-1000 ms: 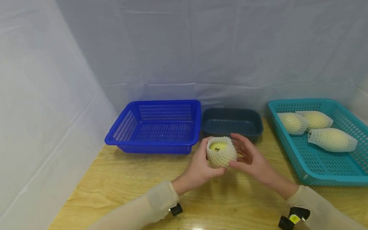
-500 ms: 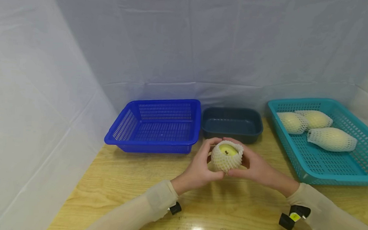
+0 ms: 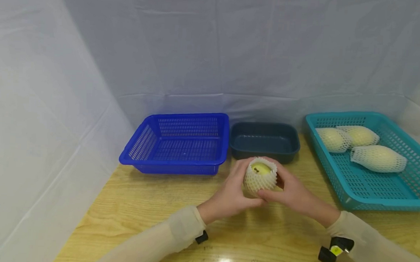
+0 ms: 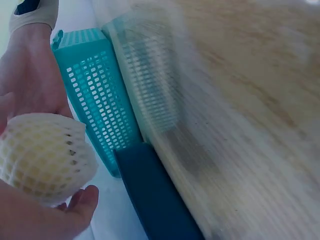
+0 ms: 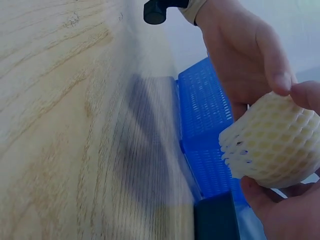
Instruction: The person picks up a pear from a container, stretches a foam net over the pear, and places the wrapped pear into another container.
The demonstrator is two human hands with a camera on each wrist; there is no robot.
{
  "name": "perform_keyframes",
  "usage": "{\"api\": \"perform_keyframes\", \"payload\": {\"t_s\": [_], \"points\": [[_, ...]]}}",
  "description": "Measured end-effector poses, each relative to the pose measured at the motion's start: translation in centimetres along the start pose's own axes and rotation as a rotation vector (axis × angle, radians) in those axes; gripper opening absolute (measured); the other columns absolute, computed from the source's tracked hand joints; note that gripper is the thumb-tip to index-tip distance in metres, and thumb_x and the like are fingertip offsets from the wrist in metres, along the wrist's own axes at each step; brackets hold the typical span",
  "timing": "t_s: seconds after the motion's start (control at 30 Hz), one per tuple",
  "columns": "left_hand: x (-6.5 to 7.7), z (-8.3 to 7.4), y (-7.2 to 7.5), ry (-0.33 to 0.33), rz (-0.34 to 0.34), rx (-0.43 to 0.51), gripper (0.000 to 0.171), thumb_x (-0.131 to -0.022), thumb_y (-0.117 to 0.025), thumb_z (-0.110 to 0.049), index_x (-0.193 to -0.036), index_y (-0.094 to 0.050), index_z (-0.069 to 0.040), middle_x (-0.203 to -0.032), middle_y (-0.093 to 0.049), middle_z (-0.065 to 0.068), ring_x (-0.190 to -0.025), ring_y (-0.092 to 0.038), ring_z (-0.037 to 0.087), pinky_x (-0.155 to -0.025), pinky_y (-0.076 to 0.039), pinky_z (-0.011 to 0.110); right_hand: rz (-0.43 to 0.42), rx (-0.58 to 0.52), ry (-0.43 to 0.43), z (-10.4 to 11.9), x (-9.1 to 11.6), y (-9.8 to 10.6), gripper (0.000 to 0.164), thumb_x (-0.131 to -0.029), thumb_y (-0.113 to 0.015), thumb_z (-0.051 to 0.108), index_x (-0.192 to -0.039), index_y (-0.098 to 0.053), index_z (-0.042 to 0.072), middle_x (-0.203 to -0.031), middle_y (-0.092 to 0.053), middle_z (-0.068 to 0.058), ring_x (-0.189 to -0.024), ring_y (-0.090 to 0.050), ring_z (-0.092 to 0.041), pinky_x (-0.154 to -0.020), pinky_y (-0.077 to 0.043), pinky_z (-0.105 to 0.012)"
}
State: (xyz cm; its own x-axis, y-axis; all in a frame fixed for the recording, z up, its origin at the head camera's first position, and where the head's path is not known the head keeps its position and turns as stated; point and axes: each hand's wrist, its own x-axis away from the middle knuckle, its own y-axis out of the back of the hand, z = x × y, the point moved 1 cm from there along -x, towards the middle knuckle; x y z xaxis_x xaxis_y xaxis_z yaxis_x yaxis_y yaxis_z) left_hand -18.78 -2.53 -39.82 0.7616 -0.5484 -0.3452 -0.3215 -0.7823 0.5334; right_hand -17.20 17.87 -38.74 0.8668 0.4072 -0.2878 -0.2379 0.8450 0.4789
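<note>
Both hands hold a round yellow-green fruit in a white foam net (image 3: 260, 180) above the table. Its top, with a short dark stem, shows through the net's opening in the head view. My left hand (image 3: 229, 191) curls round its left side, fingers behind and thumb in front. On the other side my right hand (image 3: 292, 192) grips the net with the thumb at the front, near the left thumb; its other fingers are mostly hidden behind the fruit. In the right wrist view the netted fruit (image 5: 275, 142) sits between the two hands, the net's far end loose.
A blue basket (image 3: 179, 167) stands at the back left, beside a dark teal tub (image 3: 264, 153) behind the hands. At the right, a turquoise basket (image 3: 388, 203) holds several netted fruits (image 3: 379, 159). White sheeting (image 3: 214, 48) hangs behind the wooden table (image 3: 138, 206).
The right hand, loosely beside the fruit a second ago, has come in to grip it. The fruit has moved slightly right, and its stem end has tipped about between the hands.
</note>
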Motion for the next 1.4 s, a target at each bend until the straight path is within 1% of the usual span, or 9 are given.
{"api": "perform_keyframes", "payload": {"t_s": [0.13,0.33,0.63,0.87,0.97,1.03,1.13,1.23,1.4], "points": [[-0.1,-0.4,-0.2,0.062,-0.039,-0.034,0.095,-0.075,-0.088,-0.035,-0.152,-0.032,-0.032,-0.134,-0.041,-0.001,-0.115,-0.049,0.013,-0.098,-0.049,0.033,-0.022,-0.005,-0.009,0.1,0.0,-0.2,0.078,-0.089,-0.077,0.012,-0.154,-0.035,0.016,-0.142,-0.048,-0.012,-0.113,-0.059,-0.019,-0.092,-0.053,-0.027],[-0.4,-0.5,-0.3,0.035,-0.08,-0.026,0.091,-0.075,-0.087,-0.023,-0.15,-0.036,-0.024,-0.13,-0.046,0.002,-0.114,-0.049,0.015,-0.099,-0.048,0.033,-0.049,0.019,-0.007,0.4,0.1,-0.3,0.077,-0.089,-0.077,0.014,-0.154,-0.036,0.017,-0.141,-0.05,-0.011,-0.108,-0.06,-0.016,-0.086,-0.055,-0.029],[-0.8,-0.1,-1.1,0.02,-0.068,0.173,0.086,-0.079,-0.084,-0.019,-0.15,-0.035,-0.021,-0.137,-0.05,0.001,-0.117,-0.054,0.015,-0.098,-0.05,0.029,-0.034,-0.005,-0.071,0.8,0.2,-0.1,0.071,-0.093,-0.072,0.018,-0.153,-0.034,0.012,-0.13,-0.054,-0.018,-0.104,-0.06,-0.026,-0.077,-0.058,-0.032],[-1.5,-0.4,-2.0,0.064,-0.018,0.29,0.083,-0.08,-0.086,-0.026,-0.147,-0.036,-0.026,-0.131,-0.053,-0.004,-0.112,-0.058,0.011,-0.092,-0.055,0.028,-0.033,0.064,-0.177,1.6,0.3,1.2,0.073,-0.093,-0.073,0.024,-0.152,-0.033,0.009,-0.124,-0.058,-0.02,-0.097,-0.061,-0.025,-0.073,-0.056,-0.034],[-1.9,-0.8,-2.5,0.117,0.016,0.312,0.088,-0.078,-0.088,-0.027,-0.148,-0.035,-0.03,-0.127,-0.053,-0.008,-0.109,-0.059,0.014,-0.085,-0.057,0.029,-0.031,0.087,-0.229,2.2,0.4,2.3,0.075,-0.094,-0.071,0.025,-0.154,-0.03,0.007,-0.126,-0.057,-0.021,-0.098,-0.061,-0.026,-0.073,-0.055,-0.035],[-2.1,-0.9,-2.7,0.161,0.038,0.287,0.089,-0.078,-0.088,-0.029,-0.149,-0.035,-0.03,-0.124,-0.054,-0.007,-0.108,-0.06,0.019,-0.082,-0.057,0.028,-0.031,0.13,-0.274,2.8,0.4,3.2,0.076,-0.094,-0.07,0.029,-0.155,-0.029,0.008,-0.127,-0.056,-0.021,-0.099,-0.061,-0.026,-0.073,-0.055,-0.035],[-2.4,-1.1,-3.1,0.221,0.073,0.23,0.082,-0.08,-0.086,-0.032,-0.148,-0.041,-0.022,-0.122,-0.058,0.0,-0.105,-0.063,0.024,-0.08,-0.055,0.026,-0.026,0.222,-0.332,3.8,0.3,4.9,0.08,-0.095,-0.068,0.035,-0.157,-0.026,0.01,-0.126,-0.058,-0.021,-0.099,-0.062,-0.028,-0.072,-0.054,-0.035],[-2.8,-1.3,-3.5,0.244,0.126,0.155,0.063,-0.085,-0.081,-0.033,-0.138,-0.053,-0.013,-0.117,-0.065,0.007,-0.096,-0.065,0.018,-0.078,-0.054,0.024,-0.015,0.287,-0.38,4.9,0.2,6.6,0.082,-0.095,-0.066,0.042,-0.159,-0.024,0.012,-0.127,-0.058,-0.021,-0.1,-0.063,-0.028,-0.073,-0.053,-0.036],[-3.8,-1.9,-4.6,0.243,0.22,0.11,0.039,-0.091,-0.073,-0.031,-0.124,-0.064,-0.011,-0.102,-0.069,0.0,-0.083,-0.063,0.005,-0.071,-0.053,0.022,0.03,0.353,-0.406,6.0,-0.1,9.8,0.085,-0.097,-0.063,0.046,-0.161,-0.018,0.011,-0.137,-0.052,-0.023,-0.11,-0.06,-0.036,-0.078,-0.054,-0.043]]}}
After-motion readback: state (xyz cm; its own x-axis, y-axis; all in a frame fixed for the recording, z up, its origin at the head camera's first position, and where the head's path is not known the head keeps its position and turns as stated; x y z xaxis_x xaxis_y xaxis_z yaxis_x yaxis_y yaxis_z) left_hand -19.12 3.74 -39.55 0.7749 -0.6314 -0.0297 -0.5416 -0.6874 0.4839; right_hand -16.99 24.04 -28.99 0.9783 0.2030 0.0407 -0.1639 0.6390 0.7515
